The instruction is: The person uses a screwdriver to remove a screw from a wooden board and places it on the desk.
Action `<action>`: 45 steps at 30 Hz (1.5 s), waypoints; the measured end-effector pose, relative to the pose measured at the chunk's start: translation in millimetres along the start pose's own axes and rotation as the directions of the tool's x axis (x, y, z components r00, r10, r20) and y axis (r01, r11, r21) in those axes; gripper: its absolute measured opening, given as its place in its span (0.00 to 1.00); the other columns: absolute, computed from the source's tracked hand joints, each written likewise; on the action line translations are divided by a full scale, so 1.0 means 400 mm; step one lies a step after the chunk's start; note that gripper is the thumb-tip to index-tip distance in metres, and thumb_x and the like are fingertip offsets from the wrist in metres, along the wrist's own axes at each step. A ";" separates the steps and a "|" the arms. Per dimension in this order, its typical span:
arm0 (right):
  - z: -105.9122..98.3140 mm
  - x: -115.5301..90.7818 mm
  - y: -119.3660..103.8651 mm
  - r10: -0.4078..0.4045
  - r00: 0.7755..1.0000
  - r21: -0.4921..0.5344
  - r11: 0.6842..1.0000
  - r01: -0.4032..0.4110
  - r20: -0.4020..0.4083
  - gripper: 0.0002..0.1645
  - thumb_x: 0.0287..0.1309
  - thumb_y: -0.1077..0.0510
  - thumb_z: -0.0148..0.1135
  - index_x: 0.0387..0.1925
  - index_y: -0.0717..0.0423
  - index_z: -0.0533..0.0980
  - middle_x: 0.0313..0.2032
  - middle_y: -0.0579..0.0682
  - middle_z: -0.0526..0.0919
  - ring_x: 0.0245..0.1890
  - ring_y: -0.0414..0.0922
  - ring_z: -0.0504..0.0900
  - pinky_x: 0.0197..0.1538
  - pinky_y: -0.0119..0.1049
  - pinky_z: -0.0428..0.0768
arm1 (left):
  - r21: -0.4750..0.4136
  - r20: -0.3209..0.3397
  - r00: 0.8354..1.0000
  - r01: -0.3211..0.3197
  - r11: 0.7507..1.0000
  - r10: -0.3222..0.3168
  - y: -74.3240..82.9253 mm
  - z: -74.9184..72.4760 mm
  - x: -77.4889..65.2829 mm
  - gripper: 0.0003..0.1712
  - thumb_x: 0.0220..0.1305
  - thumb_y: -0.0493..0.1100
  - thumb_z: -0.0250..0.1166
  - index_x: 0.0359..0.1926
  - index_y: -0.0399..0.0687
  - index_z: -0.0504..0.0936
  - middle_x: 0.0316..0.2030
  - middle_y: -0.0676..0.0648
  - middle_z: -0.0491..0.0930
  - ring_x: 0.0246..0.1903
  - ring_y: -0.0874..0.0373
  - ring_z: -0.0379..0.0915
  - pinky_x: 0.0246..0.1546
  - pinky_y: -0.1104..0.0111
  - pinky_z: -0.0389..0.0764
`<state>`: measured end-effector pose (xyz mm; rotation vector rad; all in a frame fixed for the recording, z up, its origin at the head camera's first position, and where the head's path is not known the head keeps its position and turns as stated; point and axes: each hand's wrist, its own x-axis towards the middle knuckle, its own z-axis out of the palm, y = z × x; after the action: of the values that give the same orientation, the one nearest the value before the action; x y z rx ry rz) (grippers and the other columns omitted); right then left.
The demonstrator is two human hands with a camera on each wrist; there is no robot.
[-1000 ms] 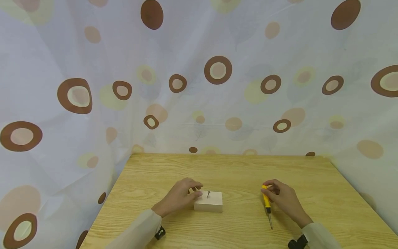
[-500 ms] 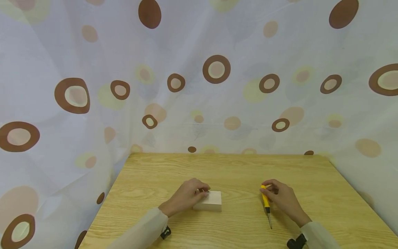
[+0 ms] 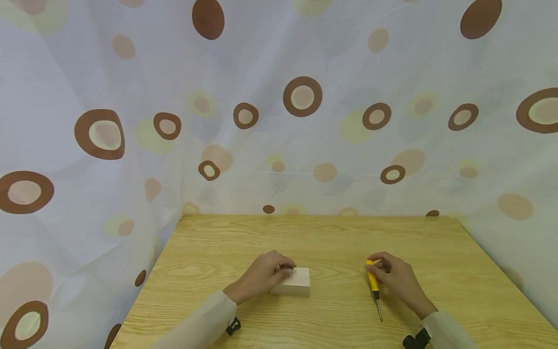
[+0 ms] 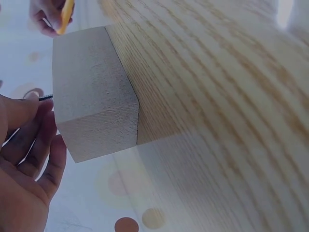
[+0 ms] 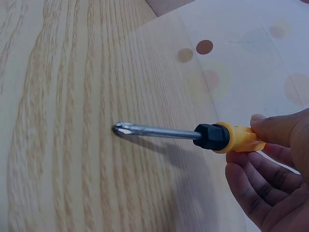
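Note:
A pale wooden block (image 3: 301, 282) lies on the table, left of centre in the head view. My left hand (image 3: 261, 274) is over its left part, thumb and fingertips pinching a screw (image 4: 46, 97) that stands out of the block's top face. The fingers hide most of the screw; its dark threaded shank shows in the left wrist view beside the block. To the right, my right hand (image 3: 398, 278) holds a screwdriver (image 3: 373, 282) by its yellow handle. Its metal shaft (image 5: 164, 131) comes out of a black collar and points down toward the near side, tip close over the table.
The wood-grain table (image 3: 331, 320) stretches around both hands. A pale curtain (image 3: 348, 145) with brown ring and dot prints hangs along its back and sides. Dark devices are strapped at both wrists, below the light sleeves (image 3: 200, 320).
My left hand has moved right over the block and closed its fingertips on the screw, which stood uncovered before. The right hand and screwdriver stay almost in place.

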<state>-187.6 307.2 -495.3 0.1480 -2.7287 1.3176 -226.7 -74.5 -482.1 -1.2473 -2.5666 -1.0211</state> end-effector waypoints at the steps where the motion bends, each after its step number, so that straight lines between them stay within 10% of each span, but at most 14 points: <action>1: 0.000 0.000 0.000 0.000 1.000 0.000 1.000 0.000 0.000 0.24 0.68 0.48 0.69 0.55 0.61 0.79 0.38 0.50 0.87 0.30 0.41 0.85 0.32 0.35 0.84 | 0.001 0.002 1.000 0.001 1.000 -0.001 0.000 0.000 0.001 0.10 0.73 0.40 0.66 0.51 0.47 0.89 0.44 0.55 0.87 0.43 0.67 0.77 0.43 0.72 0.80; 45: -0.006 0.002 0.010 0.013 1.000 -0.006 1.000 -0.013 0.000 0.25 0.68 0.47 0.68 0.55 0.62 0.79 0.37 0.50 0.87 0.31 0.41 0.86 0.33 0.34 0.85 | 0.021 -0.252 0.967 -0.022 1.000 0.027 -0.032 -0.051 -0.054 0.06 0.69 0.39 0.71 0.45 0.48 0.89 0.36 0.57 0.86 0.33 0.68 0.76 0.30 0.74 0.79</action>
<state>-188.7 311.5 -496.9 0.1299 -2.7383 1.3122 -225.6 -107.0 -481.2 -1.0643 -2.3564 -1.0726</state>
